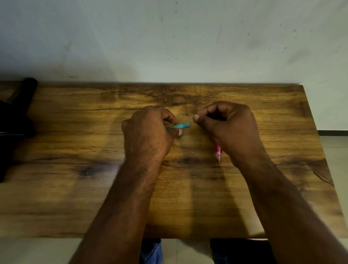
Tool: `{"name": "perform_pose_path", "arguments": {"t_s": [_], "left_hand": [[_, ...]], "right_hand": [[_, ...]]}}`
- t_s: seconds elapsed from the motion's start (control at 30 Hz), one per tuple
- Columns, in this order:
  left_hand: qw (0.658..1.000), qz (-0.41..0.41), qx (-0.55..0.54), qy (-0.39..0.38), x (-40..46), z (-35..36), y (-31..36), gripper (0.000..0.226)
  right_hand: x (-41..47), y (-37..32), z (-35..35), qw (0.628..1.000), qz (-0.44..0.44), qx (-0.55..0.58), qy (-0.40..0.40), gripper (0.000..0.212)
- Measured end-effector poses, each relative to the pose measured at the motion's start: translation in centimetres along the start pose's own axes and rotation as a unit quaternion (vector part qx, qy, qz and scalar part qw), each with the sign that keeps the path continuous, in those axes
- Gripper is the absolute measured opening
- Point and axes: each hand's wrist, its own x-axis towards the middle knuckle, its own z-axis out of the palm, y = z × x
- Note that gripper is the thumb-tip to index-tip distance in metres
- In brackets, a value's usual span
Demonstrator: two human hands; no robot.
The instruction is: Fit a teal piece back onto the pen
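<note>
Near the middle of the table, the left hand curls tight around a teal cap. The right hand curls around a pink pen, tip pointing toward the near edge.

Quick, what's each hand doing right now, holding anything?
Left hand: fingers curled round a teal pen cap.
Right hand: fingers curled, gripping a pink pen that pokes out below the palm.

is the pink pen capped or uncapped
Uncapped: the pink pen shows its bare tip below the right hand; the left hand holds a teal cap.
</note>
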Motion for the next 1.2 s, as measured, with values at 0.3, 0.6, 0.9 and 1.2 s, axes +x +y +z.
{"name": "perform_pose_path", "arguments": {"t_s": [0.3, 0.6, 0.9, 1.2], "left_hand": [[1.0, 0.012, 0.013, 0.003, -0.3, 0.2, 0.5, 0.016], [0.99, 0.101, -0.095, 0.022, -1.2, -0.6, 2.0, 0.018], [0.989, 0.116, -0.085, 0.036, -1.0, -0.7, 1.7, 0.017], [0.991, 0.117, -0.061, 0.038, -1.0, -0.7, 1.7, 0.018]], "right_hand": [[0.1, -0.4, -0.2, 0.953, 0.133, 0.272, 0.013, 0.012], [0.1, -0.6, -0.6, 0.931, 0.16, 0.329, 0.01, 0.017], [0.0, -0.8, -0.7, 0.948, 0.129, 0.292, 0.001, 0.017], [0.0, -0.6, -0.4, 0.968, 0.091, 0.233, -0.003, 0.015]]}}
